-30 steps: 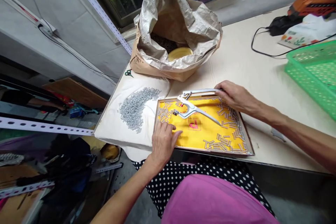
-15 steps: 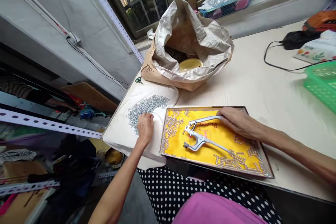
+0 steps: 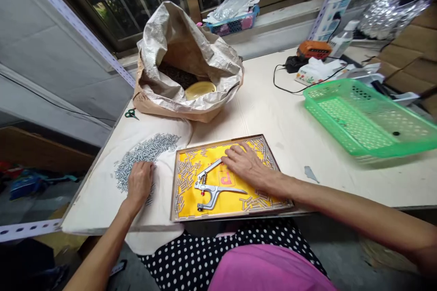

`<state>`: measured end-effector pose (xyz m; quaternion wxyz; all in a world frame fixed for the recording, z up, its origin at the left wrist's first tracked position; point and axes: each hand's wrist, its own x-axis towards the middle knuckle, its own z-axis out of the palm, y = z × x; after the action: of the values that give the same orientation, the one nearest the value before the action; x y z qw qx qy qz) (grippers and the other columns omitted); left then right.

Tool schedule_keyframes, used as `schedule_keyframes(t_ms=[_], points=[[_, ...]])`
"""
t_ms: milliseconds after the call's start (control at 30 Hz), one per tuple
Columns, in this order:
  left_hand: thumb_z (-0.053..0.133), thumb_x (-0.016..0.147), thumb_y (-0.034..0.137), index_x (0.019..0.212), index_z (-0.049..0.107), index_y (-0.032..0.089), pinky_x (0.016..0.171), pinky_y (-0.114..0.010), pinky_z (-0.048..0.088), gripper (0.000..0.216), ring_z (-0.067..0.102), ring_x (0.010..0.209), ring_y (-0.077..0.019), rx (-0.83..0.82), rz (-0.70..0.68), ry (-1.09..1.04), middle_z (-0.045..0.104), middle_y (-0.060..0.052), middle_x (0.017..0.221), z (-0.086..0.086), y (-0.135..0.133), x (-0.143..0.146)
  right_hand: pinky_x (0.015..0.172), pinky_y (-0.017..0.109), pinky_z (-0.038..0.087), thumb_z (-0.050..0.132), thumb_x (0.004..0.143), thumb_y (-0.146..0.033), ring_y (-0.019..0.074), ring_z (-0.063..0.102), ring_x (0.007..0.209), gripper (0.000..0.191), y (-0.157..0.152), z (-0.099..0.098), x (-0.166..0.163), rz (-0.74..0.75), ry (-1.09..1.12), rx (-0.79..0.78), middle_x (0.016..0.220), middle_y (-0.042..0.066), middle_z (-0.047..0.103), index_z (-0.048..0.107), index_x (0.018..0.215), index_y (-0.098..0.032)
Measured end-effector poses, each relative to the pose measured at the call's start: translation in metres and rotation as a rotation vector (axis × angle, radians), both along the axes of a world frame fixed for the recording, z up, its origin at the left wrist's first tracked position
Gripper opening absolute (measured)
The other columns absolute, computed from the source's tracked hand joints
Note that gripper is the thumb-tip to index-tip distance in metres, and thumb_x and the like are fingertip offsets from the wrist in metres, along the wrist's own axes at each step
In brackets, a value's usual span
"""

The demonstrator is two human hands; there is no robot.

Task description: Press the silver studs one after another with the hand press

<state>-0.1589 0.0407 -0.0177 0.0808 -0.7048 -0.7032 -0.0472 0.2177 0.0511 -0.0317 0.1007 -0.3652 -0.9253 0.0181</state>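
Note:
My left hand [image 3: 139, 180] is at the near right side of a heap of small silver metal pieces [image 3: 134, 157] on a white cloth. Its fingers are bent together; whatever they hold is hidden. My right hand [image 3: 246, 166] reaches over a shallow tray [image 3: 174, 186] lined with yellow. Its fingers are bent over the end of the upper handle of a pair of silver snap pliers [image 3: 214, 192], and the thumb is hidden. The pliers lie with their jaws apart and show a small red part. Short silver rod-like pieces [image 3: 186, 173] lie along the tray's sides.
Behind the tray stands a large paper sack [image 3: 191, 111] with a yellow bowl [image 3: 200, 90] inside. Green scissors [image 3: 131, 114] lie at the left edge. A green plastic basket [image 3: 385, 148] and an orange battery [image 3: 314, 49] are on the right. A blue basket [image 3: 232, 26] sits on the sill.
The view has swung right, bringing more of the green basket into sight. My right hand has moved further over the pliers' upper handle. My left hand is still at the silver heap.

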Motion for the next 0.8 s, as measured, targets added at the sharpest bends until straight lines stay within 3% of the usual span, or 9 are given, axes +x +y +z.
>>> schedule_keyframes(t_ms=[100, 167, 267, 333, 533, 667, 800], points=[[0.05, 0.091, 0.04, 0.092, 0.069, 0.019, 0.084, -0.038, 0.053, 0.029, 0.066, 0.087, -0.026, 0.071, 0.071, -0.337, 0.073, -0.01, 0.095, 0.015, -0.013, 0.036, 0.09, 0.043, 0.037, 0.048, 0.102, -0.036, 0.0257, 0.052, 0.099, 0.024, -0.033, 0.003, -0.009, 0.066, 0.012, -0.103, 0.097, 0.009, 0.064, 0.064, 0.097, -0.018], [0.058, 0.088, 0.043, 0.093, 0.072, 0.021, 0.076, -0.033, 0.055, 0.026, 0.068, 0.078, -0.0216, -0.024, 0.042, -0.555, 0.076, -0.004, 0.091, 0.019, -0.027, 0.067, 0.095, 0.045, 0.036, 0.058, 0.097, -0.039, 0.0255, 0.052, 0.101, 0.023, -0.05, -0.003, -0.012, 0.05, 0.066, -0.179, 0.104, 0.009, 0.065, 0.062, 0.103, -0.017], [0.059, 0.088, 0.035, 0.085, 0.073, 0.022, 0.075, -0.031, 0.056, 0.02, 0.069, 0.076, -0.0192, -0.092, -0.12, -0.64, 0.076, -0.003, 0.087, 0.009, -0.049, 0.108, 0.099, 0.046, 0.034, 0.059, 0.097, -0.029, 0.0251, 0.054, 0.105, 0.022, -0.063, -0.02, -0.01, -0.018, 0.127, -0.255, 0.115, 0.01, 0.062, 0.058, 0.114, -0.017], [0.058, 0.089, 0.029, 0.081, 0.072, 0.021, 0.076, -0.031, 0.056, 0.019, 0.069, 0.078, -0.0193, -0.093, -0.195, -0.616, 0.074, -0.004, 0.083, -0.002, -0.06, 0.123, 0.092, 0.043, 0.038, 0.053, 0.1, -0.025, 0.0242, 0.056, 0.101, 0.015, -0.062, -0.028, -0.009, -0.032, 0.124, -0.287, 0.113, 0.009, 0.062, 0.057, 0.113, -0.018], [0.062, 0.088, 0.018, 0.092, 0.07, 0.018, 0.076, -0.031, 0.055, 0.009, 0.069, 0.083, -0.0207, -0.059, -0.165, -0.521, 0.073, -0.007, 0.089, -0.021, -0.076, 0.12, 0.065, 0.031, 0.033, 0.05, 0.101, -0.026, 0.0201, 0.058, 0.081, 0.013, -0.053, -0.019, -0.014, -0.035, 0.013, -0.368, 0.102, 0.009, 0.063, 0.06, 0.106, -0.019], [0.06, 0.09, 0.016, 0.088, 0.069, 0.017, 0.075, -0.031, 0.055, 0.01, 0.069, 0.083, -0.0209, -0.083, -0.101, -0.491, 0.072, -0.007, 0.088, -0.023, -0.081, 0.119, 0.061, 0.03, 0.027, 0.05, 0.101, -0.026, 0.0185, 0.057, 0.079, 0.014, -0.054, -0.012, -0.015, -0.041, 0.008, -0.371, 0.103, 0.009, 0.065, 0.06, 0.107, -0.018], [0.063, 0.087, 0.015, 0.098, 0.071, 0.016, 0.08, -0.033, 0.055, 0.014, 0.069, 0.087, -0.0219, -0.095, -0.052, -0.522, 0.074, -0.008, 0.093, -0.025, -0.079, 0.124, 0.062, 0.031, 0.027, 0.047, 0.101, -0.022, 0.0189, 0.057, 0.082, 0.014, -0.055, -0.011, -0.012, -0.017, 0.041, -0.38, 0.106, 0.009, 0.065, 0.06, 0.106, -0.018]])
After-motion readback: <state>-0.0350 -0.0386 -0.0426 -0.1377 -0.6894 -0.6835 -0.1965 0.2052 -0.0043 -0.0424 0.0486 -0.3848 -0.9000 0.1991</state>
